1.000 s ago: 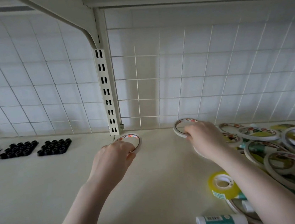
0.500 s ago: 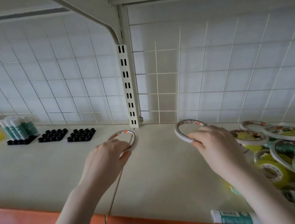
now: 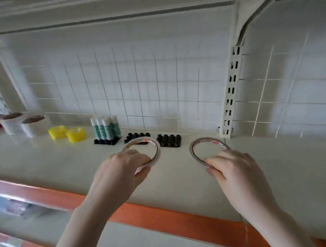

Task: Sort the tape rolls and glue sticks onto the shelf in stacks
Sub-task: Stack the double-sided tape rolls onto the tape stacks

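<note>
Pinching thin ring-shaped tape rolls: left hand [image 3: 121, 175] one [image 3: 143, 150], right hand [image 3: 239, 173] another [image 3: 208, 148]

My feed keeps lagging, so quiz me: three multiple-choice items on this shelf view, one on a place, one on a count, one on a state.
1. Where do the glue sticks stand?
A. left of the empty black trays
B. beside the slotted upright
C. at the orange edge

2. How many yellow tape rolls lie by them?
A. one
B. two
C. four

3. What is the left hand doing?
A. resting flat
B. pointing
C. gripping a thin tape roll

A: the sticks stand in the leftmost tray. B: two lie side by side. C: fingers curl round the ring.
</note>
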`<state>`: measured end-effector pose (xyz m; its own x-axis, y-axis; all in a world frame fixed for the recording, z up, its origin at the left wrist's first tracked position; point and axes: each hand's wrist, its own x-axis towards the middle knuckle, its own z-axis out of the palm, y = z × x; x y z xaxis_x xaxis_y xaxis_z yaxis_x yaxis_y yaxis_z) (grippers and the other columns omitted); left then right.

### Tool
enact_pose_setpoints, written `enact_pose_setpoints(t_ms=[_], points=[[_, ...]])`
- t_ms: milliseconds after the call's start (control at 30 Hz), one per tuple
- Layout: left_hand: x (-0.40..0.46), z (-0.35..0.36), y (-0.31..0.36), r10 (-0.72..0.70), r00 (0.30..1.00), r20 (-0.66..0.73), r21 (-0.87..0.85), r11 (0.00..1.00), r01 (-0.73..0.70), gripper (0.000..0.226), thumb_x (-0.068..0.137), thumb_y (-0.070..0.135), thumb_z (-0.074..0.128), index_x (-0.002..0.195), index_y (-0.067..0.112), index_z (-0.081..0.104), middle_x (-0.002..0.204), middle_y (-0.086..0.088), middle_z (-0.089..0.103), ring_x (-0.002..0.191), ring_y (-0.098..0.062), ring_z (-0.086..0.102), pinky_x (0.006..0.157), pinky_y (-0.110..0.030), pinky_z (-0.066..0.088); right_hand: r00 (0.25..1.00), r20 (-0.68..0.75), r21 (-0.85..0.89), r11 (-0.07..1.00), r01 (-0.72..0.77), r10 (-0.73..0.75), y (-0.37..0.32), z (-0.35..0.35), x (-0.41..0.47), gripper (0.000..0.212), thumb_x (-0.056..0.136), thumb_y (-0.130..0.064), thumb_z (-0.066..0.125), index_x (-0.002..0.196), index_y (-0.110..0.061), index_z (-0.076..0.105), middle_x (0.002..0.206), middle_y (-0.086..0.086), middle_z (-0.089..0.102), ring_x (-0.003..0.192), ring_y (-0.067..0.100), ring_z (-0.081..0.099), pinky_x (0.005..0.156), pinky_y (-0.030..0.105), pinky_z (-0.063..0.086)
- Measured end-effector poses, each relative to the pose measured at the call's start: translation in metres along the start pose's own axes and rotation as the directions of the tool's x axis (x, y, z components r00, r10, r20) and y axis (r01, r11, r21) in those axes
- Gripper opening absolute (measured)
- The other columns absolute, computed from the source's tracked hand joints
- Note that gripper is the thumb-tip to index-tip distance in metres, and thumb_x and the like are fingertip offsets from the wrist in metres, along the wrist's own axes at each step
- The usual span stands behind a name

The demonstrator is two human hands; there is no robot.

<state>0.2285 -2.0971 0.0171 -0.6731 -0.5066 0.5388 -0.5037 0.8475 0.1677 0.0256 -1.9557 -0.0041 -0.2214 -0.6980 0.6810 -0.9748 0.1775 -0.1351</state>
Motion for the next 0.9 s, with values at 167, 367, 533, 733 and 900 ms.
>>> enact_pose_setpoints(t_ms=[167,367,533,733,900], points=[[-0.033,-0.05,-0.107,0.048,0.999,-0.019,0.086,0.995,-0.046,0.008,0.072,0.027,0.058,0.071,0.023,0.065,0.067,0.007,0.059,0.054,-0.02,0.058,0.042,-0.03,0.045,0.999,-0.04,0.062,0.998,0.012,-0.009,-0.111,0.05,0.031,0.024,0.057,-0.006,0.086,0.071,-0.017,0.07,0.065,-0.003,0.061,0.065,0.025,0.06,0.061,0.031,0.046],[-0.057,-0.098,-0.218,-0.011,1.0,-0.002,0.151,0.988,0.011,0.006,0.076,0.024,0.066,0.071,0.021,0.064,0.068,0.005,0.06,0.058,-0.024,0.061,0.045,-0.029,0.042,0.999,-0.025,0.129,0.991,0.033,-0.03,-0.211,0.099,0.079,0.021,0.06,-0.003,0.083,0.07,-0.014,0.069,0.063,0.0,0.058,0.063,0.027,0.058,0.059,0.033,0.047],[-0.062,-0.121,-0.291,-0.077,0.997,-0.018,0.196,0.977,0.079,0.009,0.08,0.028,0.063,0.073,0.021,0.064,0.07,0.006,0.059,0.064,-0.023,0.06,0.049,-0.03,0.043,0.996,-0.014,0.154,0.984,0.085,-0.084,-0.272,0.138,0.124,0.02,0.059,-0.002,0.083,0.068,-0.013,0.069,0.062,0.001,0.059,0.061,0.029,0.058,0.057,0.034,0.046],[-0.056,-0.132,-0.378,-0.086,0.996,-0.033,0.23,0.969,0.092,0.012,0.078,0.025,0.069,0.07,0.019,0.062,0.067,0.004,0.059,0.061,-0.022,0.057,0.048,-0.032,0.044,0.994,0.021,0.169,0.98,0.105,-0.11,-0.327,0.193,0.174,0.02,0.061,-0.006,0.083,0.066,-0.015,0.066,0.061,-0.001,0.057,0.059,0.028,0.056,0.053,0.031,0.042],[-0.037,-0.143,-0.454,-0.092,0.994,-0.062,0.222,0.97,0.103,0.015,0.078,0.032,0.057,0.072,0.019,0.062,0.066,0.004,0.057,0.062,-0.022,0.056,0.049,-0.036,0.047,0.99,0.05,0.194,0.973,0.123,-0.135,-0.364,0.236,0.224,0.014,0.067,-0.01,0.08,0.07,-0.016,0.069,0.061,-0.002,0.055,0.06,0.027,0.055,0.054,0.03,0.039]])
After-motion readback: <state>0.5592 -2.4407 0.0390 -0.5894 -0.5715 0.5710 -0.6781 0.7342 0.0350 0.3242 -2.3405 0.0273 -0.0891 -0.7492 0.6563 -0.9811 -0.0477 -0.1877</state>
